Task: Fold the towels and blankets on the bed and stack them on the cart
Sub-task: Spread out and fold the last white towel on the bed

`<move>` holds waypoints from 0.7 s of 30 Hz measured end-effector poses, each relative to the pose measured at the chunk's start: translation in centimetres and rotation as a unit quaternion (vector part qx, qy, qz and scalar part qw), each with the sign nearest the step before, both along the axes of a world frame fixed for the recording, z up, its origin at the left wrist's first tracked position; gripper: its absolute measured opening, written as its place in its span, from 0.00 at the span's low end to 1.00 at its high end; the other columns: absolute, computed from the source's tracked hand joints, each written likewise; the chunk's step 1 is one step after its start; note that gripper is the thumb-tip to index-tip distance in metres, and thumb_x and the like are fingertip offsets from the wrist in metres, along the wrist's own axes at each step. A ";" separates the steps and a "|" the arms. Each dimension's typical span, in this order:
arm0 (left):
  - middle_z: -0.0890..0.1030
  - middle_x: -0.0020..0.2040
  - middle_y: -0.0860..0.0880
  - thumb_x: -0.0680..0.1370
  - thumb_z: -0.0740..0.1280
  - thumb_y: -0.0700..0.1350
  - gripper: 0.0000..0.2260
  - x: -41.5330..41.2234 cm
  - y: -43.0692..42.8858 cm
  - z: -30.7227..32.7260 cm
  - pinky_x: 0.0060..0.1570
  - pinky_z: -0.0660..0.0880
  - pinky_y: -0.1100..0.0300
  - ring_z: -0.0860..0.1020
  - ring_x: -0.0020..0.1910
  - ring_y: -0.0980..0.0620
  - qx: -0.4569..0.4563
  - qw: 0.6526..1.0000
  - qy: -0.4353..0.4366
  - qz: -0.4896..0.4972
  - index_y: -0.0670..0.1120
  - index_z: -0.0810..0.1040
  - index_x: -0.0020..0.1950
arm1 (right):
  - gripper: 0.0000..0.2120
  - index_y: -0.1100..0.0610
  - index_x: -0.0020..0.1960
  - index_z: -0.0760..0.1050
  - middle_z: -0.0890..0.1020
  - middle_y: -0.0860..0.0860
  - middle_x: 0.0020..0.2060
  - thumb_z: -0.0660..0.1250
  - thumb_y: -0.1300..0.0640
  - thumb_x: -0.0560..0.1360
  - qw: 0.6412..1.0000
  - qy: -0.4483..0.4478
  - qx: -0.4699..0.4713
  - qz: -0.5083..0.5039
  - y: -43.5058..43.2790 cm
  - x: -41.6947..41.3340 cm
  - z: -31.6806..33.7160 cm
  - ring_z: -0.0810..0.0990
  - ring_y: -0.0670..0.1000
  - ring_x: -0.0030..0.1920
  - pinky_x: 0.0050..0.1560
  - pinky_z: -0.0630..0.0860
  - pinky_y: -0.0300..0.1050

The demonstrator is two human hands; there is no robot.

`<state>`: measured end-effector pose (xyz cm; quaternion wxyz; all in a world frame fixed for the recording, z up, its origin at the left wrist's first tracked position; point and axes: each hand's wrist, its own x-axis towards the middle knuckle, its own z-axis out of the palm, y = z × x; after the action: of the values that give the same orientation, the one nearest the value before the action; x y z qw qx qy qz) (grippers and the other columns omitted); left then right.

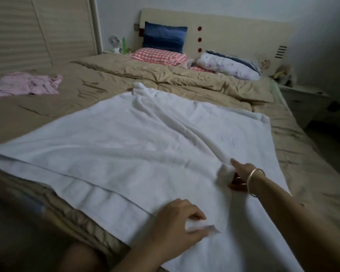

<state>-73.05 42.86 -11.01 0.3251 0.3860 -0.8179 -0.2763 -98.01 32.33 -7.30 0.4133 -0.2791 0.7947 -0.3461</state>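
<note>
A large white towel (130,142) lies spread across the near part of the bed (220,85), with long creases running toward its far end. My left hand (177,222) grips a bunch of the towel close to its near edge. My right hand (241,169), with a bangle on the wrist, pinches a raised fold of the towel further in, to the right of the middle. A crumpled pink towel (28,85) lies at the far left of the bed. The cart is not in view.
The bed carries a tan quilt, a blue pillow (164,39), a pink checked pillow (159,55) and a floral bundle (228,65) by the headboard. A white nightstand (304,101) stands to the right. A slatted wardrobe (28,32) fills the left wall.
</note>
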 end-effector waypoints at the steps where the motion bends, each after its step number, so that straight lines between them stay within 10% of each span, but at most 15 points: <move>1: 0.81 0.41 0.56 0.71 0.68 0.63 0.15 0.0 0.2 -0.1 0.46 0.74 0.61 0.76 0.43 0.60 -0.023 1.000 -0.009 -0.004 0.53 0.82 0.44 | 0.22 0.65 0.55 0.71 0.76 0.60 0.38 0.62 0.45 0.78 0.999 0.049 0.017 0.014 0.0 0.4 -0.1 0.77 0.58 0.31 0.30 0.79 0.49; 4: 0.80 0.37 0.55 0.73 0.67 0.58 0.11 -0.1 0.7 0.0 0.40 0.75 0.54 0.76 0.39 0.58 -0.059 0.998 -0.024 0.008 0.52 0.82 0.40 | 0.17 0.63 0.47 0.74 0.77 0.58 0.32 0.60 0.48 0.79 0.994 0.101 0.009 0.043 -0.1 1.8 -0.8 0.77 0.57 0.30 0.38 0.77 0.47; 8: 0.80 0.39 0.57 0.73 0.69 0.56 0.08 -0.8 2.4 0.9 0.36 0.75 0.59 0.77 0.39 0.61 -0.066 0.998 -0.020 0.001 0.53 0.83 0.42 | 0.15 0.63 0.51 0.76 0.80 0.61 0.49 0.56 0.54 0.81 0.963 0.250 -0.013 0.097 1.2 1.9 -1.1 0.79 0.61 0.48 0.45 0.71 0.46; 21: 0.80 0.40 0.55 0.73 0.70 0.50 0.05 -9.6 10.4 2.0 0.32 0.76 0.57 0.78 0.36 0.57 -0.125 0.973 -0.057 -0.185 0.50 0.84 0.43 | 0.15 0.61 0.49 0.75 0.77 0.54 0.43 0.57 0.50 0.80 0.929 0.340 -0.078 0.120 10.8 -7.9 -0.3 0.74 0.56 0.44 0.44 0.68 0.44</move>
<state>-82.69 53.29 -8.97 0.2669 0.1989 -0.9205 -0.2044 -105.96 43.16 -7.55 0.1334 -0.5046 0.8186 -0.2396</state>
